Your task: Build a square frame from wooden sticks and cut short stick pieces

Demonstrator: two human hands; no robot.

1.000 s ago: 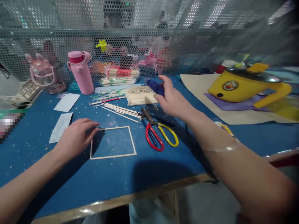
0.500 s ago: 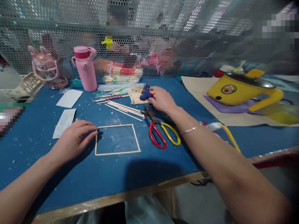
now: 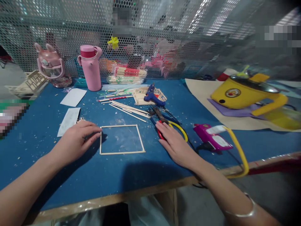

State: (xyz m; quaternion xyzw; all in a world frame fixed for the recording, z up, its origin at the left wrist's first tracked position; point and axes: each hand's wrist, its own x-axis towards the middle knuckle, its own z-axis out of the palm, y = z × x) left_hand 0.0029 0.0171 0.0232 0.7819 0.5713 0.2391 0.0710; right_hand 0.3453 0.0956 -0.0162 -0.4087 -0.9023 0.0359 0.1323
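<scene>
Stick frame (image 3: 122, 139) flat on the table (image 3: 113, 175): left hand (image 3: 75, 141) fingers together, touching its left edge; right hand (image 3: 175, 144) fingers loosely spread, apparently resting on scissors (image 3: 169, 125) right of it.

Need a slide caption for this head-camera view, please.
Left hand touches a square stick frame; right hand rests on scissors.
</scene>
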